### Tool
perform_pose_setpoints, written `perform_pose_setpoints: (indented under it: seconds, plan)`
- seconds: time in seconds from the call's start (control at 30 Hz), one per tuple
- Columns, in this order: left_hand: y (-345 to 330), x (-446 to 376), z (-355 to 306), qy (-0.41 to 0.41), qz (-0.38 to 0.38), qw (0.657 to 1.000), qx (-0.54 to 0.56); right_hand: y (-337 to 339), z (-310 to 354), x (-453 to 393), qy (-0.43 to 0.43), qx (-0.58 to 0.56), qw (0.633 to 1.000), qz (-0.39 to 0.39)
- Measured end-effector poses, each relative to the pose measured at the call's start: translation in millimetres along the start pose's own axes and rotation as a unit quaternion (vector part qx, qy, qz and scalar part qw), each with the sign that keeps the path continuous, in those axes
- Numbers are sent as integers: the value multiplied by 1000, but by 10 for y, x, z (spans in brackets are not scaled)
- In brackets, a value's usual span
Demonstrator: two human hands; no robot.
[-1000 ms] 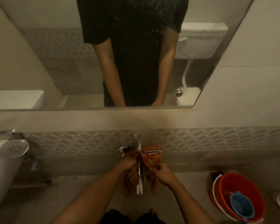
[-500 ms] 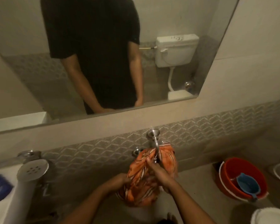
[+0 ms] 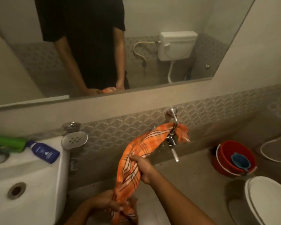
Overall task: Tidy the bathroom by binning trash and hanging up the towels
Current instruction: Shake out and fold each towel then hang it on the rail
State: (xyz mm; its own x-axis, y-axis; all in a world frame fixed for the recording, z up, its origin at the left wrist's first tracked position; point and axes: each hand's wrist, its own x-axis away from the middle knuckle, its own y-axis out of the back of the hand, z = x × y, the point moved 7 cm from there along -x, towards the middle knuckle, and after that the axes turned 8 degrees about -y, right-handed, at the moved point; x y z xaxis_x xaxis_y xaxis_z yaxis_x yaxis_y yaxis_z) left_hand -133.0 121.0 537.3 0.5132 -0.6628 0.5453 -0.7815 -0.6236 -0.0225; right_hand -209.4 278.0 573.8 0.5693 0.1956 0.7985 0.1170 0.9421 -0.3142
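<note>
Now both hands grip orange striped cloth towel, right hand mid-length, left hand at 6 o'clock end, far end looped over chrome wall tap at 1 o'clock, white sink edge near at 9.

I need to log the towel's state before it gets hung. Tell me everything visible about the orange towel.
The orange towel is thin woven cloth with white and dark stripes, twisted into a rope. Its upper end is looped over the wall tap, a short tail hanging on the tap's right. From there it runs down and left. The right hand grips its middle and the left hand grips its bunched lower end. It hangs off the floor, right of the white sink.
</note>
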Motion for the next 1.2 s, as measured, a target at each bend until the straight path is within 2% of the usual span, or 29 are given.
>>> perform_pose_setpoints:
  seconds: [0.1,0.17,0.27,0.33,0.4,0.47,0.5,0.57,0.67,0.77,0.83,0.9,0.97,1.07,1.2]
  plan:
    - [-177,317,-53,-15,-47,995,89,-284,-287,266,-1,87,994,65]
    - [-314,389,-100,-57,-111,974,186,-339,-400,441,24,92,992,84]
    - [-515,581,-339,-103,-216,945,223,-99,-513,563,76,84,992,48]
    - [-527,682,-379,-96,-299,911,267,195,-606,675,84,82,993,13]
    - [-463,776,-405,-108,-360,901,216,516,-735,771,85,69,994,-20]
    - [-478,905,-429,-109,-398,905,102,772,-945,909,73,49,995,-42]
    - [-493,980,-422,-110,-432,891,80,875,-1078,964,66,40,996,-53]
    - [-522,1103,-472,-129,-489,857,102,1020,-1346,1027,49,16,996,-70]
    - [-617,1261,-506,-150,-504,840,132,1133,-1752,1168,10,-102,994,-43]
    - [-701,1471,-483,-169,-482,846,154,1140,-1983,1343,-24,-182,983,-7]
    - [-762,1534,-478,-162,-441,876,110,1111,-2042,1463,-17,-172,985,13]
    - [-806,1515,-460,-118,-404,907,7,1067,-2034,1539,12,-148,989,16]
    - [-728,1554,-432,-95,-452,885,-59,1095,-2020,1605,49,-130,990,-7]
    - [-490,1836,-507,-99,-563,819,-49,1272,-1987,1676,59,-149,986,-38]
    - [-126,2224,-578,-135,-590,794,-54,1849,-2021,1712,67,-106,974,-191]
